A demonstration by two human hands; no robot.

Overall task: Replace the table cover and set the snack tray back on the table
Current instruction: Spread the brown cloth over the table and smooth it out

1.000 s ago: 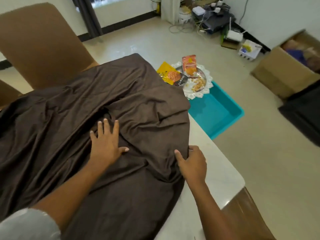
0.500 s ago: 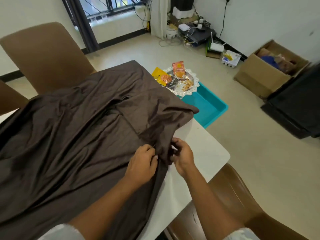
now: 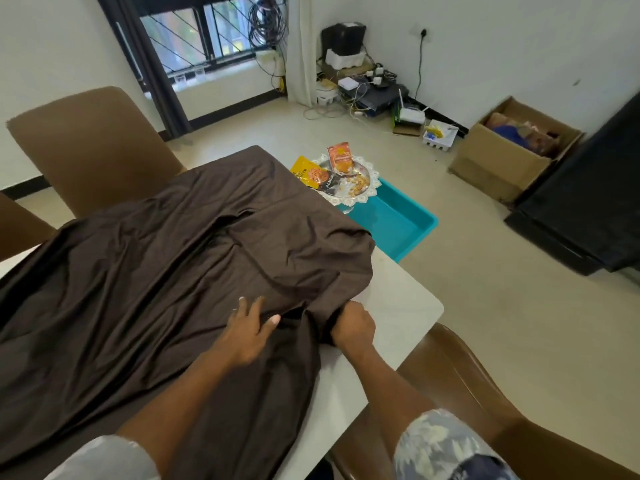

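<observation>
A dark brown table cover [image 3: 145,278] lies crumpled over most of the white table [image 3: 401,306], whose right corner is bare. My left hand [image 3: 247,329] rests flat on the cloth with fingers spread. My right hand [image 3: 353,327] is closed on a fold at the cloth's right edge. The snack tray [image 3: 369,188], a silver plate with a lacy white rim holding snack packets, sits on the floor beyond the table's far right side, partly over a teal bin.
The teal plastic bin [image 3: 398,223] stands on the floor right of the table. Brown chairs stand at the far left [image 3: 90,147] and near right [image 3: 485,410]. A cardboard box [image 3: 502,161], cables and electronics [image 3: 374,95] line the far wall.
My left hand let go of the fold and spread flat on the cloth. My right hand keeps its grip on the cloth edge. The view has tilted upward.
</observation>
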